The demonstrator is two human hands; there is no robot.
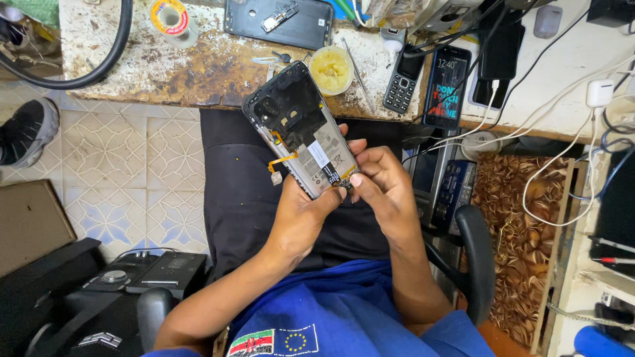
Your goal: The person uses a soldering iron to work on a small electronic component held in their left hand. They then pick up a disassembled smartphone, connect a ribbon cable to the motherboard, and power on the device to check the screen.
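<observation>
I hold an opened smartphone (pixel 297 129) with its back cover off, above my lap. Its black battery, a white label and an orange flex cable that hangs off its left side are exposed. My left hand (pixel 301 215) grips the phone's lower end from below. My right hand (pixel 380 182) is at the phone's bottom right corner, thumb and fingertips pinched on the small board there. What lies between those fingertips is too small to make out.
A worn workbench (pixel 165 66) lies ahead with a solder spool (pixel 170 16), a black back cover (pixel 278 23), a tub of yellow paste (pixel 331 69), a keypad phone (pixel 403 82) and a lit smartphone (pixel 446 86). White cables (pixel 555 152) hang at right. Chair armrests flank my lap.
</observation>
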